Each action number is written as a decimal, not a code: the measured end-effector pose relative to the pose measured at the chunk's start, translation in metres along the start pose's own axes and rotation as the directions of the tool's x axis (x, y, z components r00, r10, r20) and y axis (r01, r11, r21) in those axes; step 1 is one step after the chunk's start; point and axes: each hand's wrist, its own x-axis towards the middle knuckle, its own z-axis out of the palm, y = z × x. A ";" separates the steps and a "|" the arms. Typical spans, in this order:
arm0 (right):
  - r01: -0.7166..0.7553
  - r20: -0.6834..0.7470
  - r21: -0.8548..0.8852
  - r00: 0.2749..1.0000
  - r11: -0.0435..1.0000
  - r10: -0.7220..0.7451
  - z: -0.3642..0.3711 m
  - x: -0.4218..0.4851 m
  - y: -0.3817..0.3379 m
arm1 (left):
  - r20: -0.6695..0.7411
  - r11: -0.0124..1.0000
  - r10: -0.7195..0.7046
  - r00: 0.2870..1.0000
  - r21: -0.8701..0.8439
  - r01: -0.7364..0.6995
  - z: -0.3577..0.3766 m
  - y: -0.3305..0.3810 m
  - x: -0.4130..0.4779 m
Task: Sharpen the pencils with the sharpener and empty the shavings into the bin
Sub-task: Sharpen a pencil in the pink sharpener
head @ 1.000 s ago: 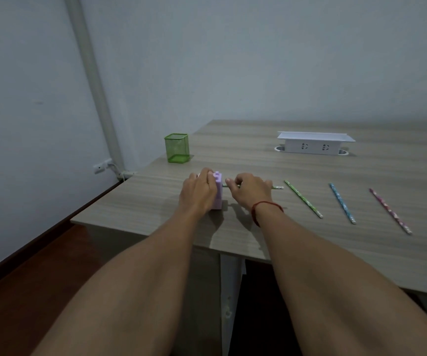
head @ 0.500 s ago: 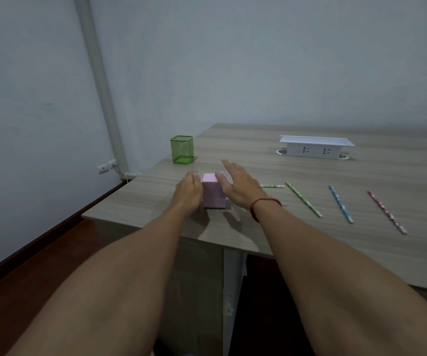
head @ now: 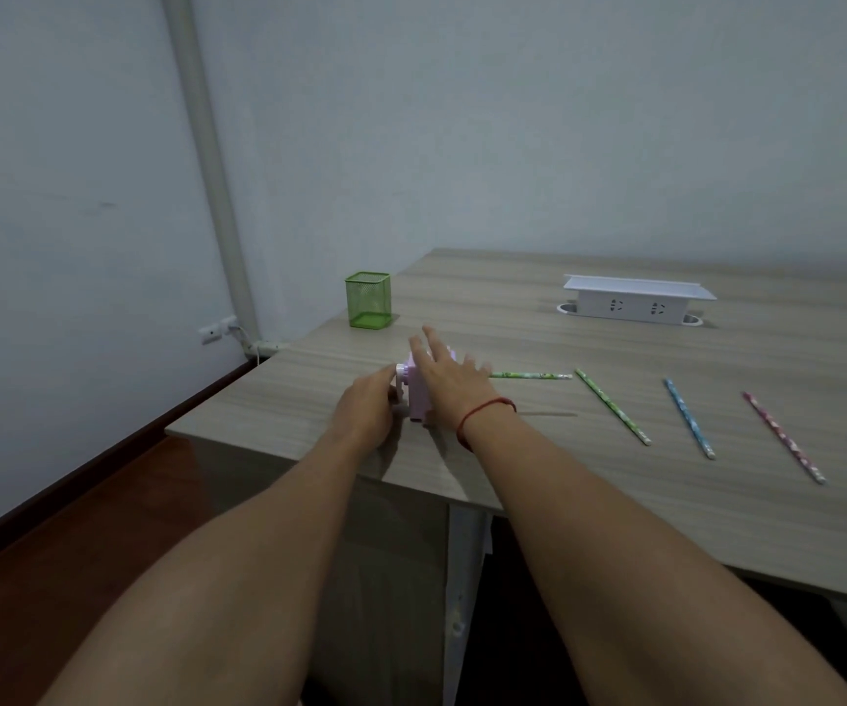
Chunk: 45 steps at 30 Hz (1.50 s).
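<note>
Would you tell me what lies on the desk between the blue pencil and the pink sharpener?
In the head view, two green pencils: one lying diagonally beside the blue pencil, and another pointing into the sharpener.

White socket box (head: 635,304) on wooden table (head: 717,501)

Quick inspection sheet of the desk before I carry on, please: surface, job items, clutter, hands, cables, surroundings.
Surface: wooden desk, no shavings seen.
Job's things: pink sharpener near the front left edge; green pencil beside the right hand; second green pencil, blue pencil and pink pencil lying apart to the right; green mesh cup at the back left.
Clutter: white socket box at the back.
Hands: left hand on the sharpener's crank side; right hand spread open over its top.
Cables: white cord from the wall outlet.
Surroundings: pale walls, a wall pipe, dark floor.
</note>
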 end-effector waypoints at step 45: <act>-0.036 0.040 0.063 0.999 0.997 0.034 -0.007 0.000 -0.008 | 0.062 0.873 0.313 0.948 0.374 -0.313 -0.029 -0.003 -0.024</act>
